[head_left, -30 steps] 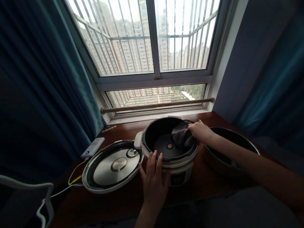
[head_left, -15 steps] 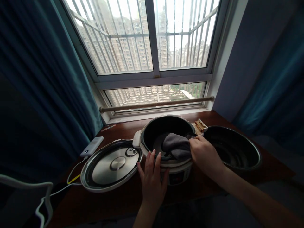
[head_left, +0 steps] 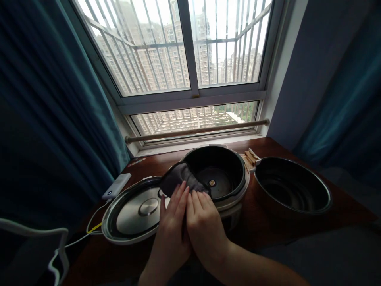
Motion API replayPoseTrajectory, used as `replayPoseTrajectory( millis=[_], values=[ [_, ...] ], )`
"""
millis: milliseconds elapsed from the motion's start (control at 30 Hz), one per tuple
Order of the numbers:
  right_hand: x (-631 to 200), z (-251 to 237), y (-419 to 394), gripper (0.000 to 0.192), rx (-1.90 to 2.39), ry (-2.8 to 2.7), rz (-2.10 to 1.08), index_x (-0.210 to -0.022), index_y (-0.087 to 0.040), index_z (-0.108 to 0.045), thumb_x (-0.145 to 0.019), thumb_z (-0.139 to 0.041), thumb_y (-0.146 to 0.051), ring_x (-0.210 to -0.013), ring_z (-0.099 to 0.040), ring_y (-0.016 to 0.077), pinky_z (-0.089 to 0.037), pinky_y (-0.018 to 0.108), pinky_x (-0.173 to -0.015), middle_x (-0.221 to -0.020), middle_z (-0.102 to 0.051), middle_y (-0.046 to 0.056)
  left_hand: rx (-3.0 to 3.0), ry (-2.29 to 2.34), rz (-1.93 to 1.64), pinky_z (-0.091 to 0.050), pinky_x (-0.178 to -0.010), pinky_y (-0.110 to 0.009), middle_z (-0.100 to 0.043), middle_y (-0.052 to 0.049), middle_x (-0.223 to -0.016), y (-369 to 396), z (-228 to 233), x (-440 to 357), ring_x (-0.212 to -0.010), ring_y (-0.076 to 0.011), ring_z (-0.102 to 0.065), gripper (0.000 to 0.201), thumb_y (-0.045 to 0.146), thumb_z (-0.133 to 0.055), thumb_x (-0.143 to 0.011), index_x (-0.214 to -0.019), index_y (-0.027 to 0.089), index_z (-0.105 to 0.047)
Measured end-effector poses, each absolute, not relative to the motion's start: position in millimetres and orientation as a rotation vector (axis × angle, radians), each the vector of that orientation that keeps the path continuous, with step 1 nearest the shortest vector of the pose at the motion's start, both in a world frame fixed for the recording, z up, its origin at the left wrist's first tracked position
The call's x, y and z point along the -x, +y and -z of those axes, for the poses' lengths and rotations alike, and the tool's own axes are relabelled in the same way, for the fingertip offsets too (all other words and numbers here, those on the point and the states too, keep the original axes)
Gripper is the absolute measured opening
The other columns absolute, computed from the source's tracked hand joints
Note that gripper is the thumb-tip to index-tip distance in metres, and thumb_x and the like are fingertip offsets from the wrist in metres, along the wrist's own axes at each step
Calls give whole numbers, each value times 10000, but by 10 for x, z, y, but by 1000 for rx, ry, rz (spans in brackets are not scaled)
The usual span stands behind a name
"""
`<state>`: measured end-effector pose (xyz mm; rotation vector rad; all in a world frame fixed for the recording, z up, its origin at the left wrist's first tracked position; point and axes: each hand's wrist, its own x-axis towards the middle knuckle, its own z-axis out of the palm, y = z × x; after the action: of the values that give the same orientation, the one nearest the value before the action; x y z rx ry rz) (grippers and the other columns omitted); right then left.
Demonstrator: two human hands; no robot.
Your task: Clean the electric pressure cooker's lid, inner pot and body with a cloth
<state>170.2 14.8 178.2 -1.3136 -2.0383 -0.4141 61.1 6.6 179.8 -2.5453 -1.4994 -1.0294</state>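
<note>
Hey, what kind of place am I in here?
Most likely a room in a high-rise flat. A barred window looks out on apartment towers, teal curtains hang at the sides, and an electric cooker sits open on a wooden table beside its lid.

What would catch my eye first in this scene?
Two hands, left hand and right hand, meet over a dark cloth at the near rim of an open electric cooker. Its shiny lid lies to the left, a dark inner pot to the right.
</note>
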Motion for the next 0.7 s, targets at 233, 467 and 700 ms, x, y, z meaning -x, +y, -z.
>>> replayPoseTrajectory(
  millis=[233, 467, 700],
  values=[
    [-2200, -1962, 92, 257, 1044, -2039, -60, -1029, -126, -632, -869, -433, -154, -1033, -567, 172, -418, 329, -974, -1072, -644, 82, 2600, -1447, 844, -284, -1063, -451, -311, -107, -1434, 378, -1740, -498, -1324, -227, -264, 534, 233, -428, -858, -1367, 190, -270],
    [-2940, -1783, 206, 250, 1324, -1810, 69, -1006, -135, -634, -873, -423, -151, -1126, -516, 219, -365, 456, -1009, -1109, -627, 89, 2577, -1509, 882, -363, -1018, -383, -524, -76, -1261, 804, -1885, -382, -1193, -199, -451, 326, 299, -418, -885, -1172, 183, -518],
    [-3137, -1540, 236, 284, 1283, -1810, 117, -1114, -154, -592, -880, -432, -153, -1175, -479, 201, -357, 435, -1029, -1190, -585, 68, 2462, -1465, 1074, -420, -941, -356, -608, -70, -1114, 740, -1795, -492, -1062, -188, -541, 189, 224, -465, -866, -991, 175, -598]
  ],
)
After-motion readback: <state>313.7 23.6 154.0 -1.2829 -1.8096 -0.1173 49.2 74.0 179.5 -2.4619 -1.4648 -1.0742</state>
